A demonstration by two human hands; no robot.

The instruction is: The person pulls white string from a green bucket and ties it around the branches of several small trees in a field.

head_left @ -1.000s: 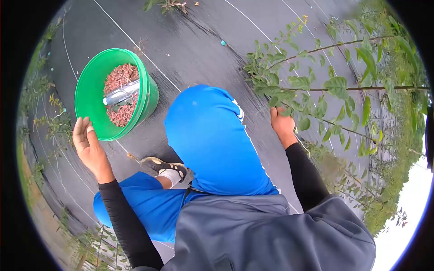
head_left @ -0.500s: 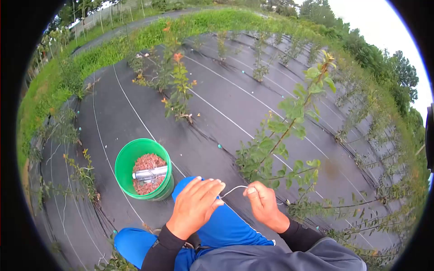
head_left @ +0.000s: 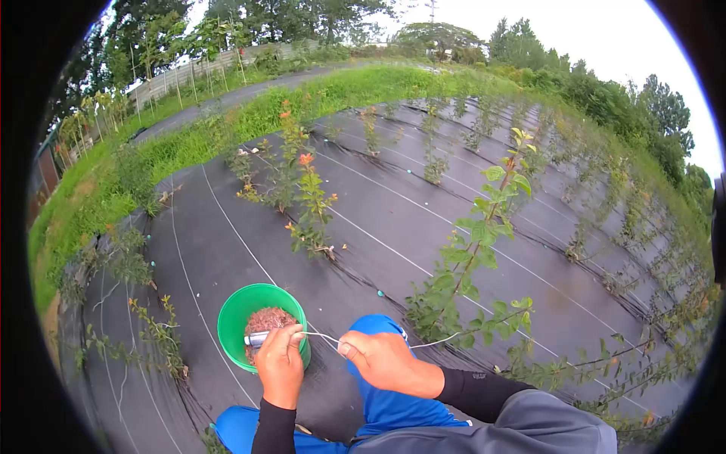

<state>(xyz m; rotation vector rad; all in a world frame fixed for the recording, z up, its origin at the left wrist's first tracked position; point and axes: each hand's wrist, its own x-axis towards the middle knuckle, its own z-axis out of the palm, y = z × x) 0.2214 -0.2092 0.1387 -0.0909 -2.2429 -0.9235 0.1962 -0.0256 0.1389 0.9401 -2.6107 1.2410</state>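
The cord (head_left: 321, 336), thin and pale, is in the air between the two hands, above the black ground sheet (head_left: 355, 276) and just beside the right rim of the green bucket (head_left: 225, 333). It bows slightly between the hands, emerges beyond the right one and runs toward the low foliage of the leafy shrub (head_left: 480, 250); its far end cannot be made out.

Assessment: very light, pliable with a little spring, unlikely to break under finger force, but narrow enough to slip through a loose pinch. Sound points of hold are close to the near end and a short way along, between thumb and forefinger; hard pulling could strain the shrub if the cord is fastened there.

Left hand (head_left: 280, 371): fingers pinched on the cord near the bucket's rim. Right hand (head_left: 389, 367): fingers curled, thumb pressing the cord against them.

Inside the bucket, a shiny tube (head_left: 257, 339) lies on reddish scraps (head_left: 266, 318), partly hidden by the left hand. Rows of plants and grass lie beyond.
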